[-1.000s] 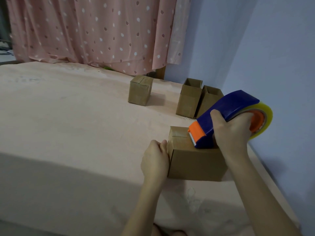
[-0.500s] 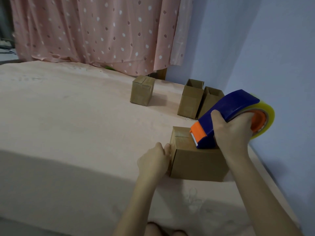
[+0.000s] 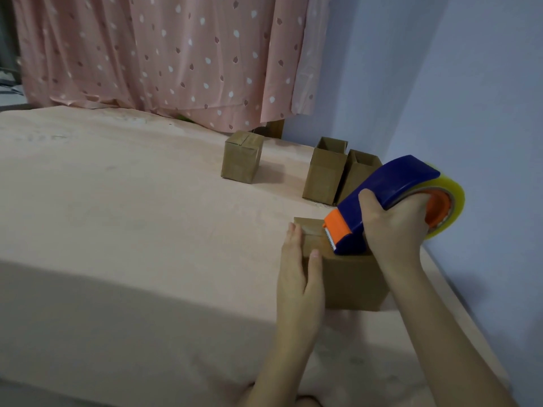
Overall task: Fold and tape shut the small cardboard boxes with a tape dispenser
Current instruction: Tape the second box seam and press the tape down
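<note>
The right hand [image 3: 393, 227] was curled tightly round the blue body of the tape dispenser [image 3: 390, 198], whose orange toothed nose rested on the top of the near cardboard box [image 3: 349, 274], toward its right side. The left hand [image 3: 296, 277] lay against the left face of that box with fingers straight and together, thumb on the near top edge; it pressed and steadied the box and gripped nothing. Half a second earlier that hand had been lower and loosely bunched at the box's left side; by this moment it had slid up and flattened over the corner where the tape ran down. This suggested the strip was already laid across the top seam and was being smoothed onto the side, with the tear against the teeth probably the next step. The dispenser itself had hardly moved.

The box sat on the pink sheet [image 3: 132, 215], near the right edge by the blue wall [image 3: 484, 98]. Farther off stood a closed box [image 3: 241, 157] with tape on its top, and to its right two open boxes [image 3: 326, 171], touching each other, not yet folded. A pink dotted curtain [image 3: 176, 54] hung at the far side.
</note>
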{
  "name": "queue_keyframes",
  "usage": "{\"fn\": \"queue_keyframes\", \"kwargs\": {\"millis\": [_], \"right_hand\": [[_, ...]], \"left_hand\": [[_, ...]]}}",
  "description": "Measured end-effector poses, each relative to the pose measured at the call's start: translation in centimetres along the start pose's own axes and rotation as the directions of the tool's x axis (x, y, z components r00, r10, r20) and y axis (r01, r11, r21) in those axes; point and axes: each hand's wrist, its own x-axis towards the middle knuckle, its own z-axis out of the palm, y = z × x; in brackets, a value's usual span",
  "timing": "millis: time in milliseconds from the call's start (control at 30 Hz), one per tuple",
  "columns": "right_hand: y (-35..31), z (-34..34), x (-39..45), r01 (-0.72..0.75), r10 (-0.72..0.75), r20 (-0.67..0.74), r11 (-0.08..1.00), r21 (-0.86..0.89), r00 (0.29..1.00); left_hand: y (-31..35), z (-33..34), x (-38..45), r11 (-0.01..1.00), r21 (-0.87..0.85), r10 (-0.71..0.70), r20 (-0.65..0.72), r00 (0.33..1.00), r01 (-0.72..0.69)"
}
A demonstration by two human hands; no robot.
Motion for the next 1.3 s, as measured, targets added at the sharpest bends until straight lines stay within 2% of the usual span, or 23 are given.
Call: {"fn": "queue_keyframes", "kwargs": {"millis": [167, 333, 367, 433, 467, 533, 733, 867, 1033, 1200, 1300], "right_hand": [[0.3, 0.7, -0.3, -0.087, 0.091, -0.045, 0.993, 0.081, 0.995], [-0.3, 1.5, -0.4, -0.072, 0.076, -0.078, 0.996, 0.044, 0.994], [-0.4, 1.6, -0.5, -0.060, 0.063, -0.079, 0.998, 0.031, 0.995], [-0.6, 1.6, -0.6, -0.042, 0.044, -0.083, 0.999, 0.019, 0.996], [-0.7, 1.4, -0.6, -0.034, 0.035, -0.083, 0.999, 0.012, 0.996], [-0.7, 1.1, -0.5, -0.025, 0.025, -0.078, 1.000, -0.003, 0.997], [-0.8, 1.1, 0.0, 0.041, -0.045, -0.056, 0.997, -0.070, 0.997], [-0.6, 0.6, 0.6, 0.024, -0.026, -0.061, 0.999, -0.038, 0.998], [-1.0, -0.6, 1.8, -0.068, 0.073, -0.074, 0.995, 0.074, 0.995], [-1.2, -1.6, 2.8, -0.083, 0.090, -0.055, 0.989, 0.122, 0.994], [-0.8, -2.6, 2.9, -0.140, 0.159, -0.091, 0.974, 0.180, 0.983]], "left_hand": [[0.2, 0.0, 0.1, 1.000, -0.006, -0.025, 0.020, 0.999, 0.025], [-0.5, -0.6, 2.0, 0.976, 0.183, 0.114, 0.021, 0.993, -0.116], [-0.6, -0.8, 2.3, 0.941, 0.288, 0.182, 0.019, 0.983, -0.180], [-0.8, -0.9, 2.8, 0.776, 0.534, 0.389, 0.015, 0.921, -0.337], [-1.0, -0.9, 3.0, 0.681, 0.617, 0.483, 0.025, 0.875, -0.393], [-1.4, -0.9, 3.4, 0.586, 0.688, 0.554, 0.046, 0.831, -0.429], [-2.3, -1.9, 3.3, 0.454, 0.756, 0.591, 0.142, 0.794, -0.472], [-2.9, -2.3, 3.5, 0.363, 0.793, 0.627, 0.181, 0.758, -0.489], [-3.1, -2.3, 3.8, 0.336, 0.809, 0.657, 0.167, 0.736, -0.483], [-3.0, -1.8, 4.1, 0.320, 0.812, 0.668, 0.172, 0.724, -0.488], [-3.1, -2.0, 4.1, 0.299, 0.826, 0.672, 0.173, 0.720, -0.478]]}}
